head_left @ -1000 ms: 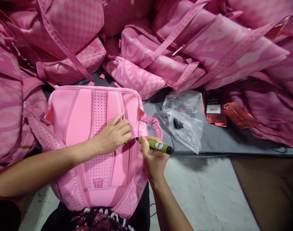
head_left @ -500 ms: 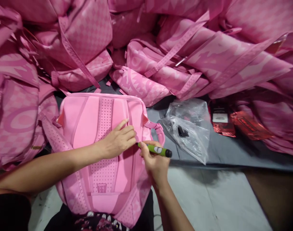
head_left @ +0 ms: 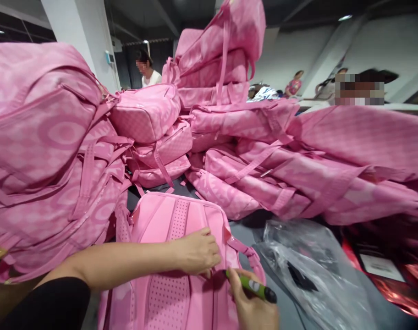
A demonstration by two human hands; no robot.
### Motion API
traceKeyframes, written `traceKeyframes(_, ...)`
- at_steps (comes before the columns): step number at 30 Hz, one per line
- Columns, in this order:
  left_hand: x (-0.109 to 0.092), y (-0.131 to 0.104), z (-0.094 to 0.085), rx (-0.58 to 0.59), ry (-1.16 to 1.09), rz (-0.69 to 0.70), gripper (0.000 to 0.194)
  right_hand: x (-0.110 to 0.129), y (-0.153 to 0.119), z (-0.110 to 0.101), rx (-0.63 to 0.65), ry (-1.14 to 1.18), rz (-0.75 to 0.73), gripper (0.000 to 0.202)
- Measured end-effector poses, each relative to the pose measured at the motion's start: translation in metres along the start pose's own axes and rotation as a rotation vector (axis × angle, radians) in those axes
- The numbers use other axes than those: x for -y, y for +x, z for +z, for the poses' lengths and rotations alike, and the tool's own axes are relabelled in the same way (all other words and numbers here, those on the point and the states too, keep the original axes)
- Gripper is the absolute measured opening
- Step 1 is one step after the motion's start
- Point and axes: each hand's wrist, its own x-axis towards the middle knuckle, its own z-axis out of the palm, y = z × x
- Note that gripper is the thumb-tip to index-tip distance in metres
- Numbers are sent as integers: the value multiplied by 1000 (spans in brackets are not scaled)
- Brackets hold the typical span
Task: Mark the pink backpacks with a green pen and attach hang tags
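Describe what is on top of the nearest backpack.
The left hand rests on the backpack, near the tip of a green marker in the right hand. That hand and the left forearm cover part of the backpack, so that patch cannot be seen.

Rests the left hand (head_left: 197,253) on a pink backpack (head_left: 167,298) and holds a green marker (head_left: 252,285) in the right hand (head_left: 255,309), near a clear plastic bag (head_left: 300,243) on a grey table (head_left: 252,230) before stacked pink bags (head_left: 243,121).

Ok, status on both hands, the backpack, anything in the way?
Left hand on pink backpack. Right hand gripping green marker, tip close to left hand; contact with backpack unclear. Clear plastic bag beside backpack, not blocking hands.
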Motion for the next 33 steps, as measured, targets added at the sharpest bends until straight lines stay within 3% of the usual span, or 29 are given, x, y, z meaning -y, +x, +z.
traceKeyframes(3,5,5,-10,20,-25,6,17,6,1,-5,30,64,55,38)
traceKeyframes(6,7,8,-31,7,-20,-22,27,21,4,-25,33,101,42,40)
traceKeyframes(10,-7,4,-96,-1,-90,-91,33,64,0,-76,158,386,-17,39)
traceKeyframes(13,-29,-3,-154,16,-275,-278,35,106,-3,-120,175,400,-183,35)
traceKeyframes(15,-42,-8,-172,-3,-419,-432,33,124,2,-140,186,343,-314,32)
traceKeyframes(17,-52,-14,-164,-27,-530,-513,28,125,9,-144,283,311,-398,32)
traceKeyframes(20,-56,-27,-112,83,-504,-534,23,94,13,-121,477,323,-437,34)
traceKeyframes(22,-52,-37,-76,174,-401,-560,20,64,8,-96,480,297,-468,30)
traceKeyframes(24,-45,-47,-54,188,-341,-548,20,42,-2,-72,365,218,-596,28)
traceKeyframes(26,-38,-56,-50,140,-346,-455,18,33,-11,-50,243,156,-766,38)
traceKeyframes(28,-27,-61,-59,19,-352,-399,18,35,-14,-31,169,127,-900,50)
traceKeyframes(31,-5,-58,-71,-165,-281,-507,25,48,-10,-6,96,80,-946,49)
traceKeyframes(33,9,-51,-70,-79,-266,-541,52,55,-12,6,44,74,-890,42)
